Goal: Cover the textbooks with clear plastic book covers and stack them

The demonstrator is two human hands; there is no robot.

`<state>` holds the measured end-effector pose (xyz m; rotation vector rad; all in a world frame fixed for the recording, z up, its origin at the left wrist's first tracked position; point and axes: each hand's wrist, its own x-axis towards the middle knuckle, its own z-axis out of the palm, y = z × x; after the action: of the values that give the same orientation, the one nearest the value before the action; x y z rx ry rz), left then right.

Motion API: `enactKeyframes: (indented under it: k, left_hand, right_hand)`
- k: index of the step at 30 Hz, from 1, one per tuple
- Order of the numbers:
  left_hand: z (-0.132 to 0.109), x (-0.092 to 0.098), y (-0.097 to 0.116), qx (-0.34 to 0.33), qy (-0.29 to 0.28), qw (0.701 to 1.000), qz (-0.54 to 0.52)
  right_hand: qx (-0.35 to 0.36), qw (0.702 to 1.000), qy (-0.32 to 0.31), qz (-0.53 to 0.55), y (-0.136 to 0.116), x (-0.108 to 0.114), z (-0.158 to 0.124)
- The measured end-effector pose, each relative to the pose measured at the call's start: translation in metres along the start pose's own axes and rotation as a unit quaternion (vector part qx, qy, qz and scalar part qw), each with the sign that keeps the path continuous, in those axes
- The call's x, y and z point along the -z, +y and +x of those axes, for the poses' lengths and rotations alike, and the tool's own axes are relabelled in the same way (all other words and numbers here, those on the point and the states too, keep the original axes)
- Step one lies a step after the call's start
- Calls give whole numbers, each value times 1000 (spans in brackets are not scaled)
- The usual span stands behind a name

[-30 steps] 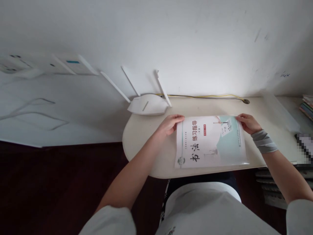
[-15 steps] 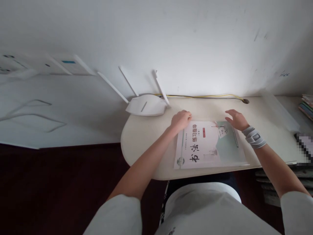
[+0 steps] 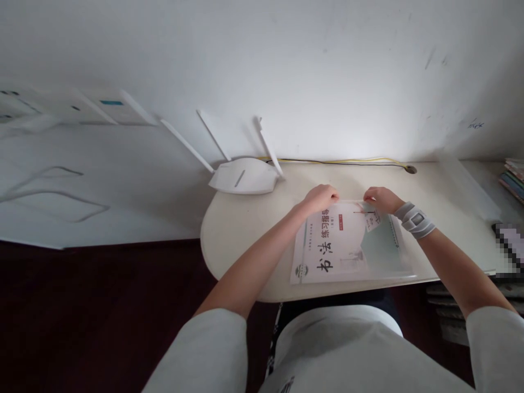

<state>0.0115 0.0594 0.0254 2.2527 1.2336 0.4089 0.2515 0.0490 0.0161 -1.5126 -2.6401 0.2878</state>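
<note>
A calligraphy workbook [image 3: 347, 245] with a pink and green front lies turned sideways on the desk. Around it is a clear plastic sleeve [image 3: 409, 271], whose margin shows past the book's right side. My left hand [image 3: 321, 196] is closed at the far edge of the sleeve, fingertips pinched together. Facing it across a short gap, my right hand [image 3: 381, 199], with a grey band on the wrist, pinches the same far edge. The fingertips partly hide what lies between them.
A white router [image 3: 244, 176] with upright antennas stands at the back left of the cream desk [image 3: 237, 229]. Yellow and black cables [image 3: 347, 161] run along the wall to a hole. Books [image 3: 511, 183] and a pixelated dark-edged object [image 3: 510, 245] are at the right.
Both hands have moved inward along the sleeve's far edge, towards each other. My right hand's fingers, apart before, have closed into a pinch. The workbook has stayed in place.
</note>
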Motion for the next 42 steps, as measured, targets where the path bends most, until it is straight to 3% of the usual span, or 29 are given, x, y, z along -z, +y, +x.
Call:
enactKeyframes:
  k: [3,6,9,13,15,18,21,25,27,32,38,42]
  left_hand:
    - [-2,4,5,15,15,999,29]
    - [-8,15,2,43,46,996,59]
    - [-24,26,-14,100,97,986,89]
    - [-50,23,-39,172,114,975,86]
    - [-58,15,-46,182,114,975,60]
    - [-61,7,-53,183,141,973,0]
    - [-60,6,-58,191,172,963,-75]
    - [-61,8,-65,195,180,950,-163]
    - [-60,6,-68,196,178,946,-189]
    - [-49,2,-74,210,196,937,-198]
    - [-42,8,-77,216,148,944,-202]
    - [-41,8,-79,208,155,950,-174]
  right_hand:
    - [-14,1000,11,9,3,5,-1]
    - [-101,994,40,22,15,12,-14]
    - [-194,980,37,2,34,14,-37]
    - [-224,970,48,84,50,-4,-64]
    - [-245,949,103,169,50,-16,-68]
    - [-287,888,196,301,45,-25,-67]
    - [-284,833,202,429,38,-21,-66]
    - [-254,805,205,495,35,-14,-67]
    - [-261,821,225,456,38,-15,-66]
    - [-280,903,219,243,45,-24,-59]
    - [-272,913,217,214,46,-28,-57]
    - [-270,915,248,170,41,-34,-58]
